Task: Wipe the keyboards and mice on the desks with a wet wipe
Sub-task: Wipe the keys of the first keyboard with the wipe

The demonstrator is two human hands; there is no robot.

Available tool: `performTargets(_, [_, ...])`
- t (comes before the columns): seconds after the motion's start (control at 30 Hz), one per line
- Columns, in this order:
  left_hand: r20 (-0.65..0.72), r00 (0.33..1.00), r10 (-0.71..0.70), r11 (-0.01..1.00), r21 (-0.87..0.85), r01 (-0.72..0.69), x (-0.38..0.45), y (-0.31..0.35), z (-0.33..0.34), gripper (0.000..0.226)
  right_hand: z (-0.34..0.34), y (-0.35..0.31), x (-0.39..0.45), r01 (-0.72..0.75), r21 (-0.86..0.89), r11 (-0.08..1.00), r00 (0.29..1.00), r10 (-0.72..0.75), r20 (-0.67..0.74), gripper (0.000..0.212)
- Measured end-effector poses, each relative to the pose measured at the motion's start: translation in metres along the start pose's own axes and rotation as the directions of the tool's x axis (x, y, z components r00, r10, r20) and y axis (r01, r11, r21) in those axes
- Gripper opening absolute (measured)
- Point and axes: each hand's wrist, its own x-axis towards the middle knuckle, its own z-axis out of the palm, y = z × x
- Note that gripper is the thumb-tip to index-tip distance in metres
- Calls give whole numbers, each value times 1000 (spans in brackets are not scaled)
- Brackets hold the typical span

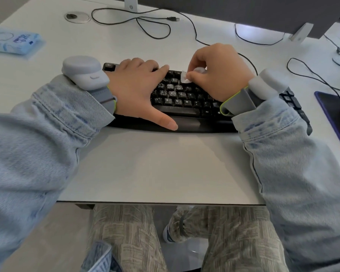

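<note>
Our left hand (pixel 139 89) lies spread flat on the keyboard (pixel 185 103); our right hand (pixel 218 73) pinches a wet wipe (pixel 185 76) against its upper keys, bare desk (pixel 165 163) before us.

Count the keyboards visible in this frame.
1. The black keyboard lies mid-desk under both hands: the left hand rests flat on it, the right hand pinches a wipe against its keys. Others may lie out of frame.

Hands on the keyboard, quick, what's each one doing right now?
Left hand: open, fingers flat on the keyboard.
Right hand: pinching the wet wipe against the keys.
</note>
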Motion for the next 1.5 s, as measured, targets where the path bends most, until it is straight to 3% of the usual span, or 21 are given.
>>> performTargets(0.43, [-9,1000,-2,1000,9,2,-2,2,0,152,0,-2,-3,14,38,999,1000,-14,7,13])
performTargets(0.6, [-9,1000,2,1000,13,-2,-1,1,0,152,-2,3,0,3,-40,999,1000,-4,-28,14])
performTargets(1.0, [-52,998,25,1000,4,-25,1,11,4,149,6,-7,0,83,44,996,997,-83,-13,12])
performTargets(1.13, [-75,995,58,998,10,-58,4,18,6,148,-5,7,-1,25,-46,999,1000,-25,-9,12])
performTargets(1.23, [-71,994,81,997,2,-81,8,27,5,149,-14,15,-9,-19,17,1000,998,20,-66,10])
performTargets(1.37, [-78,992,100,995,9,-100,15,36,4,148,-8,9,-15,14,47,999,999,-16,33,9])
performTargets(1.5, [-74,993,90,996,3,-90,23,45,0,143,-12,19,-11,-16,-75,997,998,20,55,12])
